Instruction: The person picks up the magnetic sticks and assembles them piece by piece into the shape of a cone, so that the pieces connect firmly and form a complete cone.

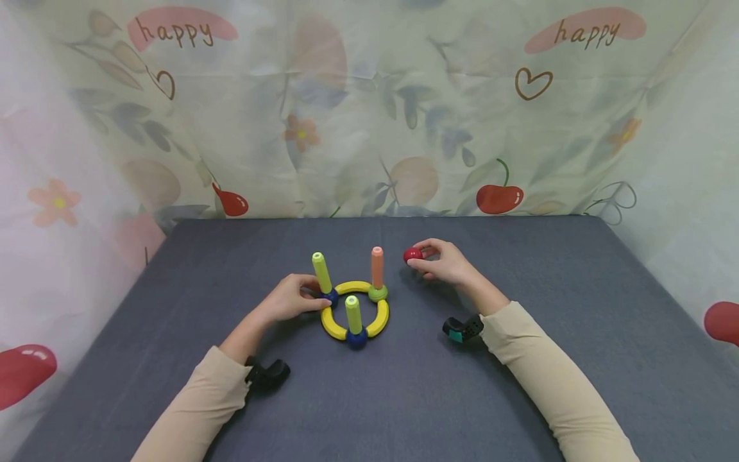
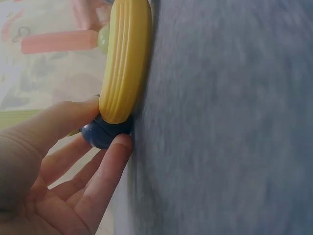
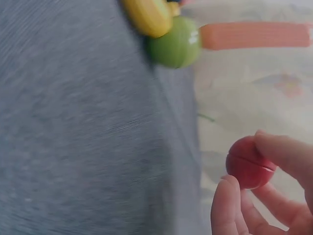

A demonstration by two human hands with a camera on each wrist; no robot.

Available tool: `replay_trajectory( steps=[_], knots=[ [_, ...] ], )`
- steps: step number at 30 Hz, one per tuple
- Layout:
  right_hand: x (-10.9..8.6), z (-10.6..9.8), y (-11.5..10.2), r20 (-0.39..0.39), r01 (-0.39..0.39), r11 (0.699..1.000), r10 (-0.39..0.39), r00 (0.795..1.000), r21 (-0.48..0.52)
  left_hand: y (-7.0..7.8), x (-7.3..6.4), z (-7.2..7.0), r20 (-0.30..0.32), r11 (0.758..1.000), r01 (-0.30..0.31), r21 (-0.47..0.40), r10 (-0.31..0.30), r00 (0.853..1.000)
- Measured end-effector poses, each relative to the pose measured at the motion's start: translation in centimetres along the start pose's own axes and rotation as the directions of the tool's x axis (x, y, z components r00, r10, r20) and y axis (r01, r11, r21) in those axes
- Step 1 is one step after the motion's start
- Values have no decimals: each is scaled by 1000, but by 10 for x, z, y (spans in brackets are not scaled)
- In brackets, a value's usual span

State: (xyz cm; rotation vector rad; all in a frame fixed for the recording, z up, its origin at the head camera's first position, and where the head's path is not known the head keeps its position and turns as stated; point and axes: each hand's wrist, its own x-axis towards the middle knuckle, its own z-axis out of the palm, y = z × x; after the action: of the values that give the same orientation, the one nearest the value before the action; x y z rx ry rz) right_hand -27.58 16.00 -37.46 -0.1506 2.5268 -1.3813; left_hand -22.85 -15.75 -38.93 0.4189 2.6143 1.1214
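Note:
A ring of curved yellow pieces joined by balls lies on the table. Upright rods rise from the balls: a yellow-green rod at left, another yellow-green rod in front, and an orange rod on a green ball. My left hand pinches the left dark blue ball between thumb and fingers. To the right of the ring, my right hand holds a red ball at its fingertips, apart from the ring. A groove runs around the red ball.
Dark grey cloth covers the table. A patterned curtain hangs behind its far edge and along both sides. Each wrist wears a black camera strap, the right one near the table surface.

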Motion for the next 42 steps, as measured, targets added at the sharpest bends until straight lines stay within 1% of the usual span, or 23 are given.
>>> replay_trajectory(
  steps=[4, 9, 13, 17, 20, 23, 25, 29, 34, 38, 42],
  knots=[
    [-9, -7, -12, -23, 43, 999, -42, 999, 29, 5, 3, 8, 12, 1000, -9, -8, 9, 1000],
    [-22, -14, -25, -44, 141, 988, -139, 989, 63, 12, 5, 17, 27, 1000, -22, -19, 22, 999],
    [-34, -16, -31, -54, 226, 972, -223, 973, 56, 17, 7, 23, 39, 999, -47, -23, 48, 998],
    [-43, -15, -32, -48, 304, 952, -303, 952, 36, 22, 8, 29, 50, 998, -60, -27, 61, 997],
    [-47, -14, -31, -33, 344, 938, -343, 939, 35, 27, 9, 32, 53, 998, -59, -28, 61, 997],
    [-51, -13, -31, -28, 357, 933, -356, 934, 35, 31, 9, 35, 55, 997, -75, -21, 76, 996],
    [-53, -13, -31, -31, 356, 934, -355, 934, 33, 33, 9, 36, 52, 997, -76, -15, 77, 996],
    [-56, -13, -31, -38, 359, 933, -357, 933, 32, 36, 9, 38, 50, 997, -73, -3, 73, 996],
    [-57, -12, -30, -35, 380, 925, -379, 925, 22, 37, 9, 39, 54, 998, -67, -1, 67, 996],
    [-58, -10, -30, -38, 387, 922, -386, 922, 13, 38, 7, 38, 45, 997, -73, -35, 75, 996],
    [-58, -10, -28, -38, 393, 920, -392, 919, 12, 39, 7, 36, -2, 992, -105, -76, 106, 994]
  ],
)
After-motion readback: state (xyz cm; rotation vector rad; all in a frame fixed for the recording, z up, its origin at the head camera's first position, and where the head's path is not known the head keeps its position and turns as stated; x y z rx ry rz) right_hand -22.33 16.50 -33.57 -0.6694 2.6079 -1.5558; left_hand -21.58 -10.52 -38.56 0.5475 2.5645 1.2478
